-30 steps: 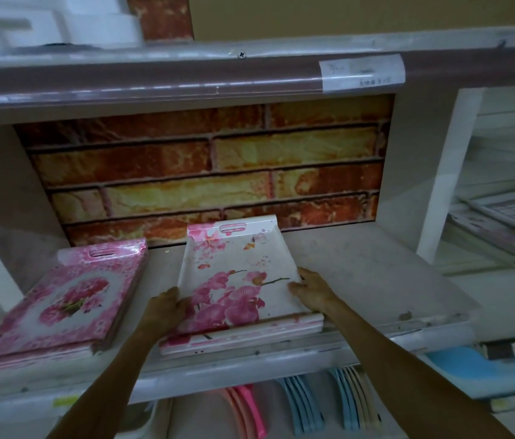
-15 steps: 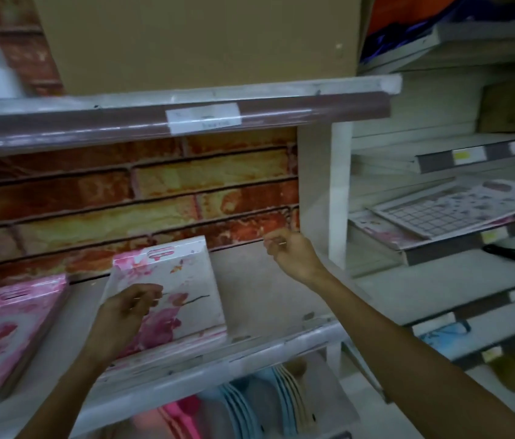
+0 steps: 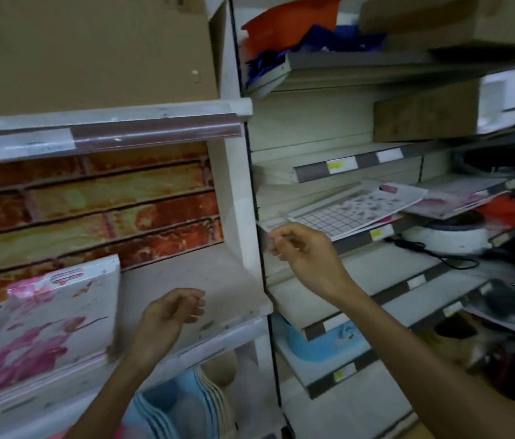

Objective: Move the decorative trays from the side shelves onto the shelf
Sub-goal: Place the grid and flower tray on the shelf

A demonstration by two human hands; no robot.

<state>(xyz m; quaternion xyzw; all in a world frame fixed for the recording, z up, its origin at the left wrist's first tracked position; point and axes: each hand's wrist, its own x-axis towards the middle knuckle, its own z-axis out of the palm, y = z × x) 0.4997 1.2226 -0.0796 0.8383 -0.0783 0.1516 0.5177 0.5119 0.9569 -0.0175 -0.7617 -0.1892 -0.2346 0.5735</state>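
A white tray with pink orchid flowers (image 3: 56, 315) lies on the slanted main shelf (image 3: 186, 280) at the lower left, wrapped in clear film. My left hand (image 3: 167, 321) hovers just right of it, fingers loosely curled, holding nothing. My right hand (image 3: 303, 251) is raised in front of the side shelves, fingers loosely curled and empty, just left of a tray with a grid and small flowers (image 3: 354, 209). A pink-patterned tray (image 3: 452, 201) lies further right on that side shelf.
A white upright post (image 3: 237, 191) divides the main shelf from the side shelves. Cardboard boxes (image 3: 424, 112) sit above. A white round appliance with a black cord (image 3: 446, 236) stands at the right. Blue and beige plates (image 3: 193, 403) stand below the main shelf.
Both hands have let go of the orchid tray, which stays on the main shelf. The view has swung right; my right hand has moved up and right to the side shelves.
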